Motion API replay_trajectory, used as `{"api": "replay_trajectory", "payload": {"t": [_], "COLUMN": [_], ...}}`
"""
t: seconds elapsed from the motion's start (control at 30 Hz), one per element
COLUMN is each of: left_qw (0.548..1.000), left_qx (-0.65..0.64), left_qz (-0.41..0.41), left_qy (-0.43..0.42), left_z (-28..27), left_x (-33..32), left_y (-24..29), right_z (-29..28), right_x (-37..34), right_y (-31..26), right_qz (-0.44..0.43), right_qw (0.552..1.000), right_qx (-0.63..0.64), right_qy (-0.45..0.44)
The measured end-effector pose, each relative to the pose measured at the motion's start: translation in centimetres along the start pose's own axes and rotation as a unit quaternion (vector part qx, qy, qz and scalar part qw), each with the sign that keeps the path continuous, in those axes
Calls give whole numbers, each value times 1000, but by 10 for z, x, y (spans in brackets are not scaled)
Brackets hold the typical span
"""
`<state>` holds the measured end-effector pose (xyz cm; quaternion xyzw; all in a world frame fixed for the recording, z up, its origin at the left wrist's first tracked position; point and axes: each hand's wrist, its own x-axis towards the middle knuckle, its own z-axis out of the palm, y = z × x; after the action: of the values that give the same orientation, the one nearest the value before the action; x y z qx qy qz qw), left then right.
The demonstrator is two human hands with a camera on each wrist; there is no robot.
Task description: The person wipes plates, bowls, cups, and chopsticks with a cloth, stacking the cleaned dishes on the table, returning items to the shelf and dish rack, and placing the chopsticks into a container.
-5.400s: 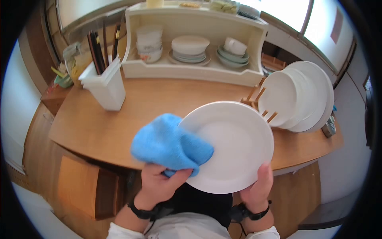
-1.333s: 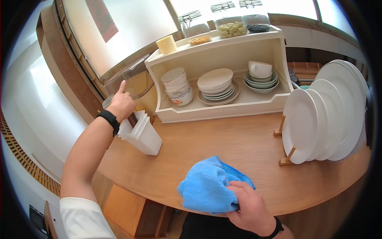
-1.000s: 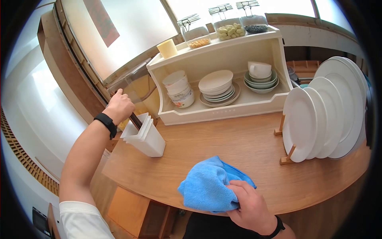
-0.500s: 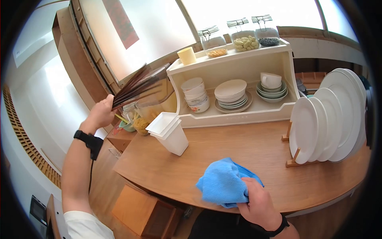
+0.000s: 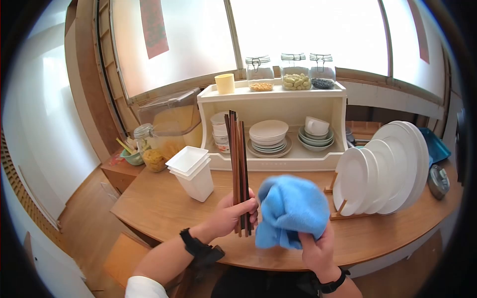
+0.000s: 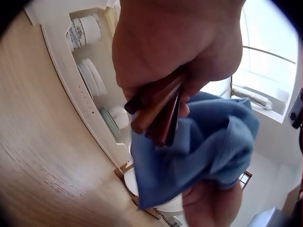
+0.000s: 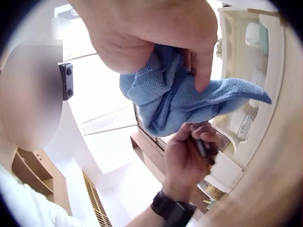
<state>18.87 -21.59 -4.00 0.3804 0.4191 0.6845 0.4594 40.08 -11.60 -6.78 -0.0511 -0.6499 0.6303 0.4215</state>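
A bundle of dark and reddish-brown chopsticks (image 5: 238, 164) stands nearly upright in my left hand (image 5: 227, 216), which grips it near the lower end over the table. The left wrist view shows the chopsticks' ends (image 6: 156, 111) poking out below that fist. My right hand (image 5: 318, 251) holds a bunched blue cloth (image 5: 293, 211) just right of the chopsticks. In the right wrist view the cloth (image 7: 175, 99) hangs from the right fingers, with the left hand (image 7: 182, 156) close beyond it. Left of the hands stands the white chopstick holder (image 5: 193, 174), two nested square tubs with nothing sticking out.
A white shelf (image 5: 278, 164) at the back holds bowls, plates and cups, with glass jars (image 5: 295, 74) and a yellow cup (image 5: 225, 83) on top. White plates (image 5: 355, 176) stand in a wooden rack at right. A pasta jar (image 5: 150, 149) is at far left.
My left hand has lifted the chopsticks out of the white holder and brought them right, to the middle. The cloth has risen in my right hand beside them. Earlier, both hands were at a white plate.
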Motion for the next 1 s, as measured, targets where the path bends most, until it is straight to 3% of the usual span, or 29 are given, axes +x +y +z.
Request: {"api": "replay_trajectory", "payload": {"t": [0.03,0.1,0.17,0.2,0.23,0.27,0.33,0.37,0.4,0.43,0.5,0.63,0.7,0.77,0.8,0.83,0.87,0.9,0.93,0.97,1.0], "left_qw": [1000,987,950,924,921,910,791,903,972,972,992,994,998,997,996,994,995,995,991,991,978], "left_qx": [-7,162,289,341,298,258,400,300,176,178,82,63,15,16,43,71,70,99,127,124,145], "left_qz": [3,13,113,167,237,305,456,297,133,139,42,40,-45,-61,-65,-68,-69,-18,33,31,136], "left_qy": [-7,19,-41,-52,-83,-106,-79,-78,-77,-57,-84,-77,-53,-52,-44,-36,-35,-3,27,23,68], "left_z": [7,23,3,6,15,22,15,19,26,23,18,15,13,5,1,-1,-5,-10,-14,-13,-7], "left_x": [5,13,31,36,36,37,61,49,37,39,46,47,44,43,42,41,45,50,55,56,59], "left_y": [-3,-3,-54,-65,-57,-46,-56,-48,-38,-41,-41,-27,-25,-22,-22,-23,-33,-48,-63,-66,-72], "right_z": [6,19,34,35,38,43,47,45,44,42,44,51,58,53,51,56,67,77,77,76,70], "right_x": [9,32,53,62,71,82,104,115,123,129,142,160,164,164,158,144,126,116,112,119,134], "right_y": [-9,-23,-29,-25,-25,-22,-11,-3,2,4,1,-1,1,12,19,32,46,52,45,44,40], "right_qz": [-26,-57,-8,-5,-3,-12,-1,23,22,17,17,-8,-8,-17,53,56,-31,-119,-38,-37,-41], "right_qw": [999,995,1000,989,988,988,993,995,995,995,996,994,991,993,991,991,977,931,965,964,977], "right_qx": [23,37,-21,-146,-143,-151,-86,-19,-7,5,18,20,16,-12,-18,-18,-173,-323,-243,-246,-190], "right_qy": [39,73,-13,-38,-62,2,78,93,96,103,86,103,133,115,119,116,120,120,89,91,82]}}
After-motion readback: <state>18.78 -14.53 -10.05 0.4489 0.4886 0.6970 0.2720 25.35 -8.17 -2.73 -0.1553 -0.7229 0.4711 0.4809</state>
